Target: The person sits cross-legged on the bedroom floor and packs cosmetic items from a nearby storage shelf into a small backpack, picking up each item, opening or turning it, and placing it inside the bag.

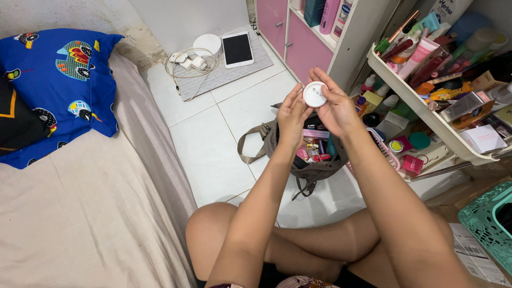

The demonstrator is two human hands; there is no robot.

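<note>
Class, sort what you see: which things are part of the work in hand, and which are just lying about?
In hand:
round white jar
left hand
right hand
open bag

Lying about:
tablet
white cable
blue pillow
cosmetics shelf

A white tiled floor (213,138) carries an open grey bag (314,160) and a mat (224,72).

A single head-worn camera looks steeply down and forward from the seated person's eye level, close over the crossed legs (298,240) and raised forearms, taking in the tiled floor (213,138) ahead, the mattress (80,213) at left and the shelf rack (426,117) at right.
</note>
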